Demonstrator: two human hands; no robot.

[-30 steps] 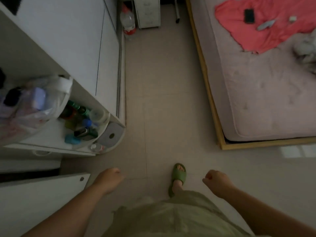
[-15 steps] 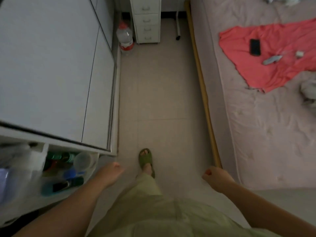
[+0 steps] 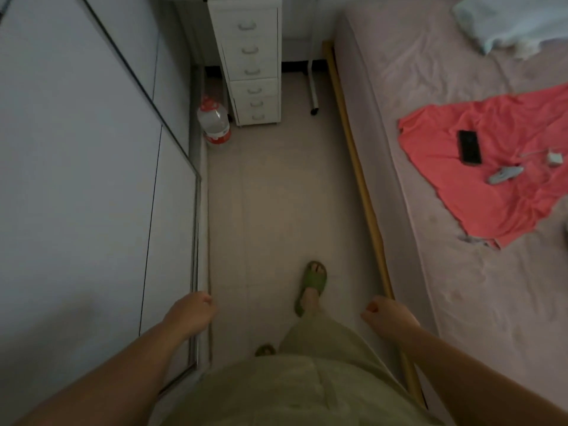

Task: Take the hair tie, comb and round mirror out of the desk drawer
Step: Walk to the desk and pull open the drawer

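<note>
Since the earlier frame I have advanced toward the white drawer unit (image 3: 254, 61). Left hand (image 3: 191, 313) and right hand (image 3: 388, 316) are loosely curled, holding nothing.

The tiled floor (image 3: 276, 192) runs as a narrow aisle between a white wardrobe on the left and a bed (image 3: 436, 87) on the right. At its far end stands a white drawer unit (image 3: 250, 56), and just beside it a big clear water bottle (image 3: 214, 121) with red cap and red label. A foot in a green slipper (image 3: 312, 285) rests on the tiles. On the pink mattress lies a coral-red cloth (image 3: 491, 186), and on this cloth a black phone (image 3: 469, 147), a grey remote (image 3: 505, 175) and a small white charger (image 3: 554, 157).
</note>
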